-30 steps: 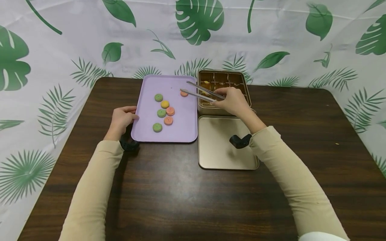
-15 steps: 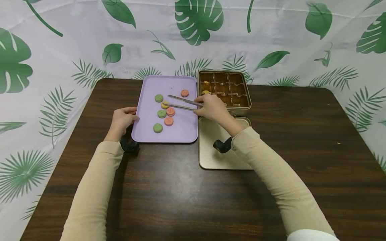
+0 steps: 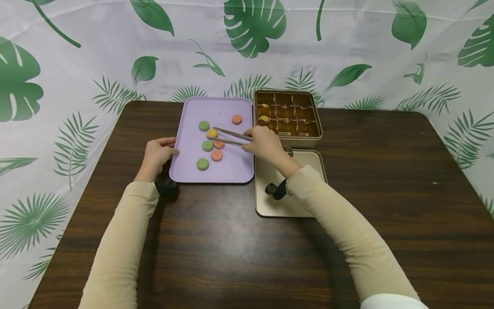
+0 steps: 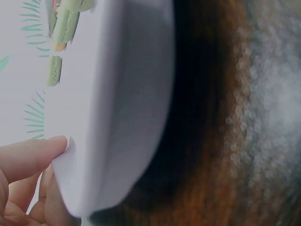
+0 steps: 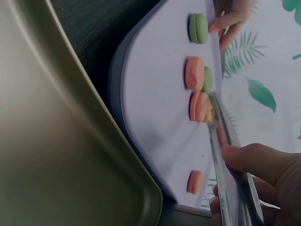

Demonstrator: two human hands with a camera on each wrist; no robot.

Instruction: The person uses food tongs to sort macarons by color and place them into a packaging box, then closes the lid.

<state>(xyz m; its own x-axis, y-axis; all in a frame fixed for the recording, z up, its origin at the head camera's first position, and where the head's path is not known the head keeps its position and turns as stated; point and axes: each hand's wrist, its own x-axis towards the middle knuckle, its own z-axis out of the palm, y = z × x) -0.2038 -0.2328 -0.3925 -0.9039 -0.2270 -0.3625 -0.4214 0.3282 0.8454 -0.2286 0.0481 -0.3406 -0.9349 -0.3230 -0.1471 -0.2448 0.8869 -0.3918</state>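
In the head view my left hand (image 3: 156, 156) holds the left edge of a lilac tray (image 3: 235, 169); the left wrist view shows the thumb (image 4: 47, 148) over its rim. My right hand (image 3: 266, 146) grips metal tongs (image 3: 233, 133) above the tray. Their spread tips lie on either side of a yellow macaron (image 3: 212, 133); whether they touch it, I cannot tell. Around it sit green macarons (image 3: 202, 164) and peach ones (image 3: 216, 155). One peach macaron (image 3: 236, 119) lies apart near the tray's upper right.
Right of the tray stands a gold tin (image 3: 301, 142) with a brown divided insert; two of its left compartments hold something yellow. A shallow gold lid (image 3: 270, 209) lies in front of it, partly under my right forearm. A leaf-patterned cloth (image 3: 185, 38) hangs behind the table.
My right hand has moved left and nearer to me with the tongs, from beside the lone peach macaron to the yellow one. My left hand stays at the tray's edge.
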